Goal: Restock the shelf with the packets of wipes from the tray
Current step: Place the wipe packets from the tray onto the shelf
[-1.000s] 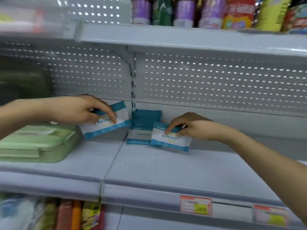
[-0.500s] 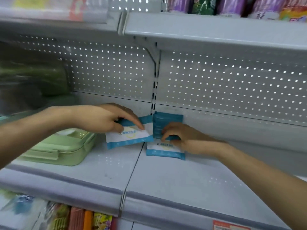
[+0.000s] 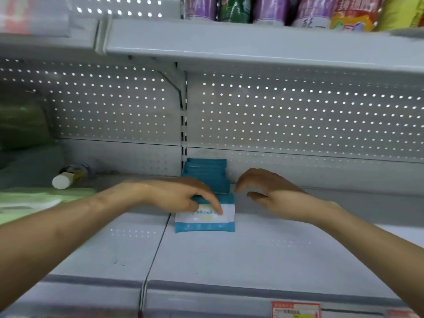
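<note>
Left hand pinching front packet of wipes, centre frame; right hand loose, empty. Probably light, squashy, slick: best gripped by its edges.

text: none legible | wipes packet: blurred | price tag: blurred

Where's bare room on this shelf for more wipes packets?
Free: grey metal shelf right of the teal wipes-packet row, beyond the right hand; also the strip in front of the white-labelled packet the left hand holds. Crowded: far left, pale green plastic box and white-capped bottle.
</note>
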